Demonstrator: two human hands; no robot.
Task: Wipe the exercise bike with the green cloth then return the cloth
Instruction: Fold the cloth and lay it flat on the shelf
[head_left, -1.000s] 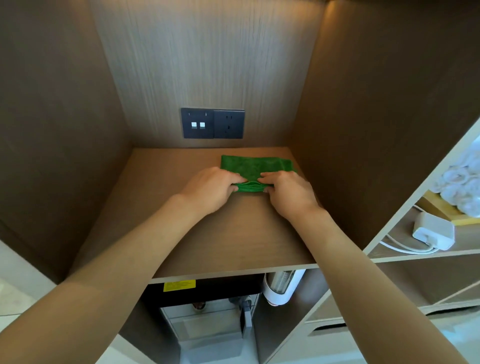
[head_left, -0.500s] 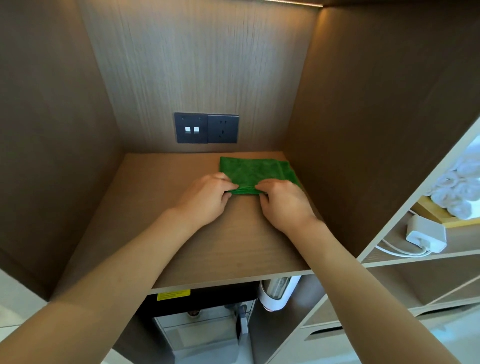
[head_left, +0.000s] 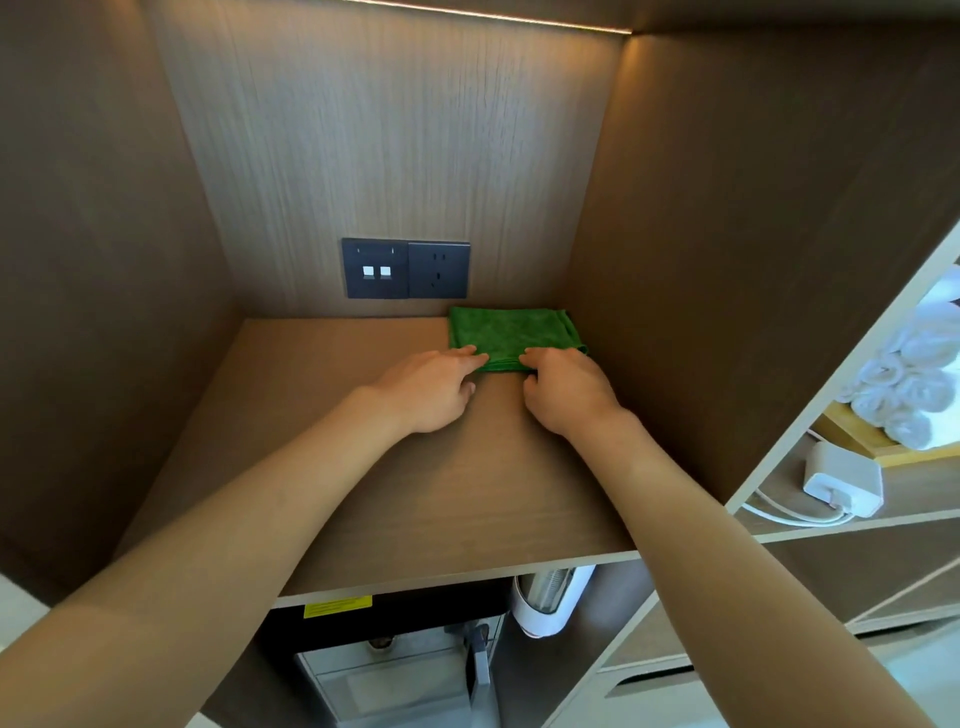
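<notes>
The green cloth (head_left: 511, 336) lies folded flat on the wooden shelf (head_left: 415, 493), in the back right corner against the side wall. My left hand (head_left: 434, 387) rests at the cloth's near left corner. Its fingers are stretched out on the edge and its thumb is apart, off the cloth. My right hand (head_left: 566, 389) is curled at the near right edge, and the cloth's edge runs in between its forefinger and thumb. The exercise bike is not in view.
A dark socket and switch panel (head_left: 405, 268) sits on the back wall just left of the cloth. The niche walls stand close on both sides. To the right, a lower shelf holds a white charger (head_left: 844, 478) and rolled white towels (head_left: 906, 384). A water dispenser (head_left: 395, 670) stands below.
Both hands pushed the cloth deeper toward the back right corner. My left hand's pinch has loosened, with the fingers now straightened and the thumb drawn away from the cloth.
</notes>
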